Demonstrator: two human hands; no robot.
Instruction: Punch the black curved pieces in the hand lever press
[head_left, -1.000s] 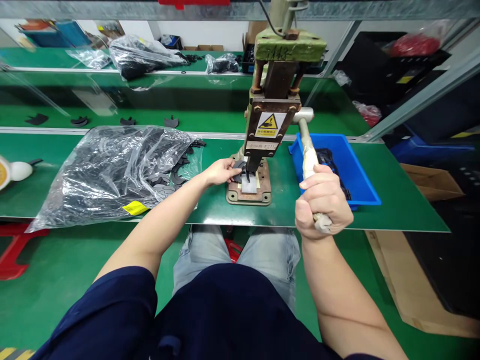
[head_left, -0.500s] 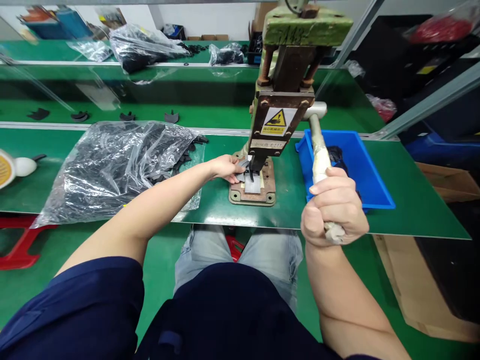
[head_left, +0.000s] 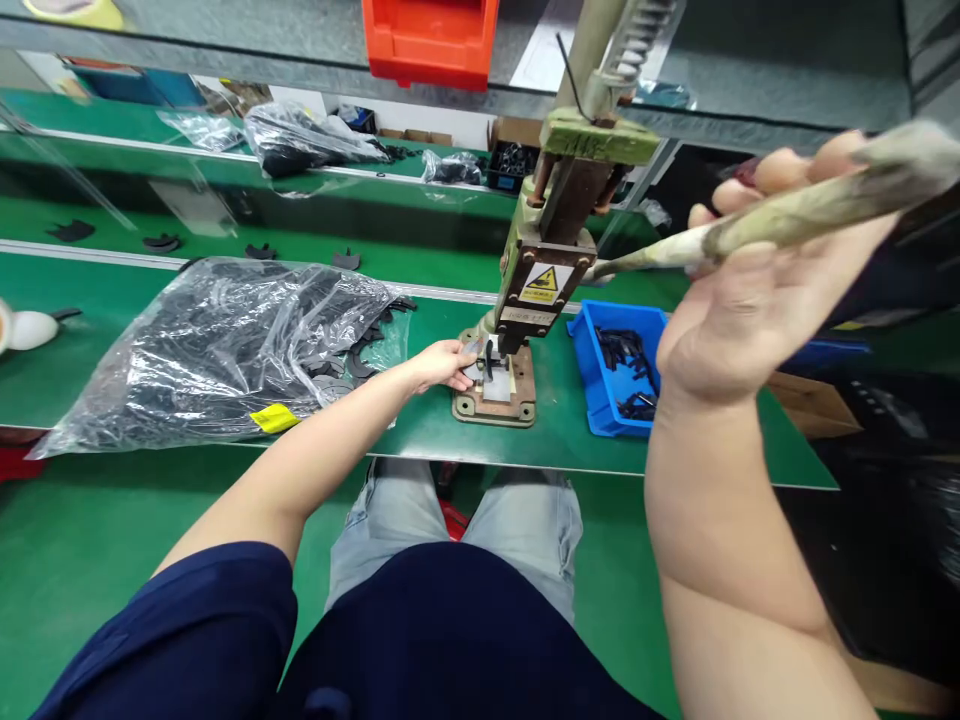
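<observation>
My left hand [head_left: 441, 366] pinches a dark grey curved plastic part [head_left: 472, 371] at the press base. Under the ram of the hand press [head_left: 546, 290], a small black piece [head_left: 490, 358] stands by the metal plate [head_left: 496, 391] of the fixture. Raised high at the right, my right hand [head_left: 750, 290] grips the press's tape-wrapped lever handle [head_left: 795, 215] between thumb and fingers. The lever points up and towards me, and the ram sits above the fixture with a gap.
A clear plastic bag [head_left: 217, 350] of dark curved parts lies left of the press. On the right stands a blue bin [head_left: 600, 395] with black pieces. Several curved parts [head_left: 261, 252] line the ledge behind. An orange bin [head_left: 431, 45] sits on the overhead shelf.
My right hand has swung the lever handle up and to the right, and the ram has risen off the fixture. My left hand stays at the base with the curved part. The view has tilted upward.
</observation>
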